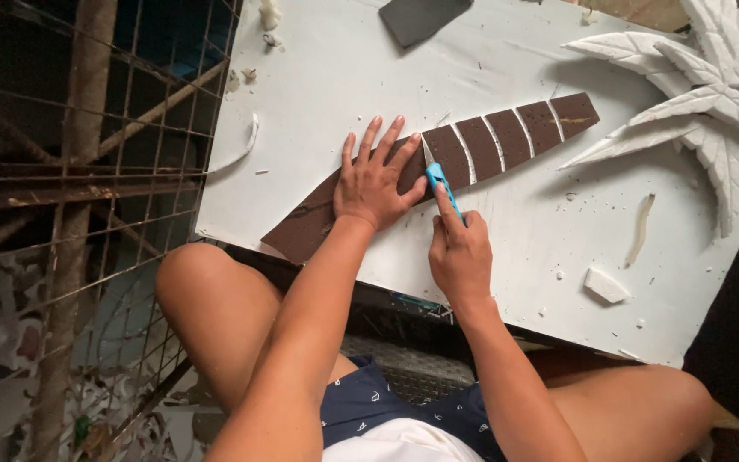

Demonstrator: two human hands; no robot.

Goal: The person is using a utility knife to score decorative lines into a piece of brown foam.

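A long brown tapered strip (506, 137) lies slantwise on a white foam board (335, 77), its right part scored with several white cross cuts. My left hand (375, 180) presses flat on the strip's middle, fingers spread. Just to its right, my right hand (459, 252) grips a blue utility knife (438, 181) whose tip meets the strip at the nearest cut line.
White carved foam leaves (712, 94) lie at the upper right. A dark grey piece (421, 17) sits at the board's top edge. Foam scraps (605, 285) are scattered at the right. A rusty wire grid (70, 171) stands at the left. My bare knees are under the board.
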